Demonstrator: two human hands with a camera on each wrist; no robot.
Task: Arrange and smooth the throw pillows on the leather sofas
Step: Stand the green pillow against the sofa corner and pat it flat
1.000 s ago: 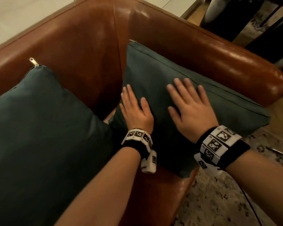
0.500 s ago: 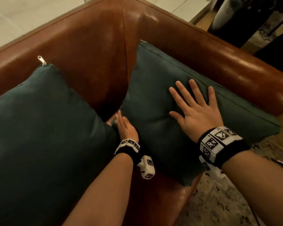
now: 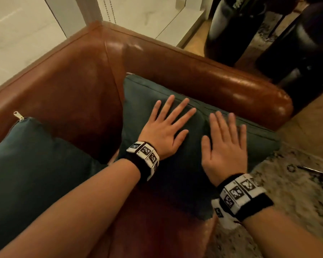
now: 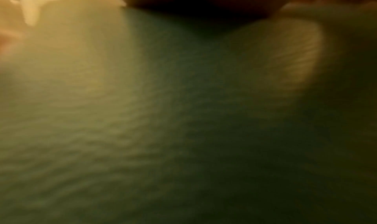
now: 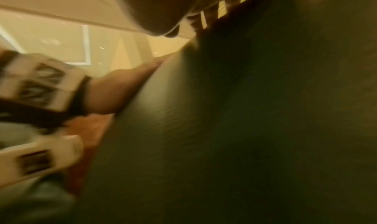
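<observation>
A dark green throw pillow (image 3: 138, 101) leans against the right arm of a brown leather sofa (image 3: 73, 84). My left hand (image 3: 166, 125) lies flat on its face with fingers spread. Just to the right, my right hand (image 3: 226, 144) presses flat on the same pillow. A second green pillow (image 3: 32, 164) with a silver zipper pull (image 3: 18, 116) sits at the left against the sofa back. Both wrist views are blurred; the left wrist view is filled with pillow fabric (image 4: 142, 114), and the right wrist view shows the pillow (image 5: 224, 130) and my left wrist.
The sofa's right armrest (image 3: 231, 86) runs behind the pillow. A patterned rug (image 3: 296, 183) covers the floor at the right. Dark furniture (image 3: 296, 49) stands beyond the armrest, and a pale wall (image 3: 17, 34) lies behind the sofa.
My left hand came up from the gap beside the pillow and now lies flat on the pillow's face. My right hand has shifted slightly right along the pillow.
</observation>
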